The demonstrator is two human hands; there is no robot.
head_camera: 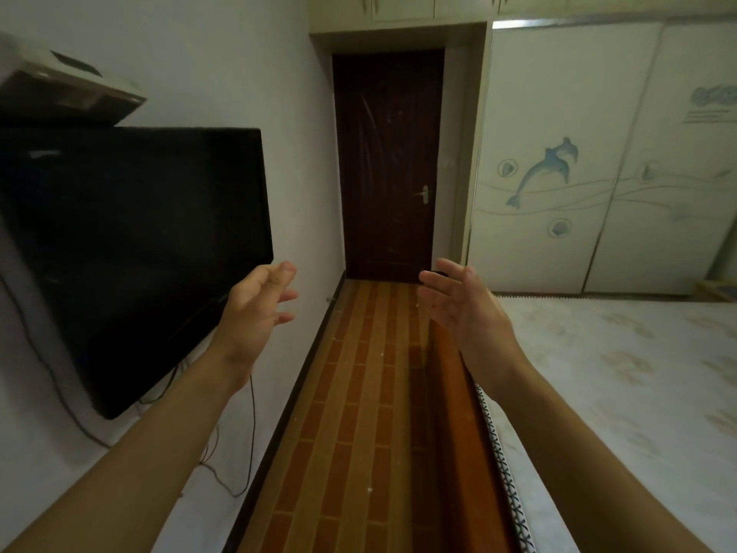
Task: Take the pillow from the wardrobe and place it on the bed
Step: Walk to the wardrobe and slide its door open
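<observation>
Two bare forearms reach forward from the bottom edge, one on each side of the bed's left rim. The right hand (466, 309) hovers above that rim, palm turned inward, its fingers (432, 283) straight, spread apart and holding nothing. The left hand (255, 309) is raised level with it, out to the left of the bed, palm facing the other hand, its fingers (285, 271) loosely parted and also holding nothing.

The bed (618, 393) fills the lower right, covered by a pale sheet with a faint pattern and edged by a wooden side rail (450, 393). Alongside its left side runs a narrow strip of floor (359, 393) laid in orange-brown tiles. Across that strip from the bed, a dark television (131, 241) hangs on the white wall, with thin cables (251, 433) trailing down below it and a pale boxy unit (67, 89) above it.

Past the bed's far left corner, at the end of the floor strip, a dark brown door (389, 165) stands closed. The wardrobe (566, 113) rises right behind the bed's far end, its pale sliding doors closed and printed with dolphins (544, 169). The pillow cannot be seen.
</observation>
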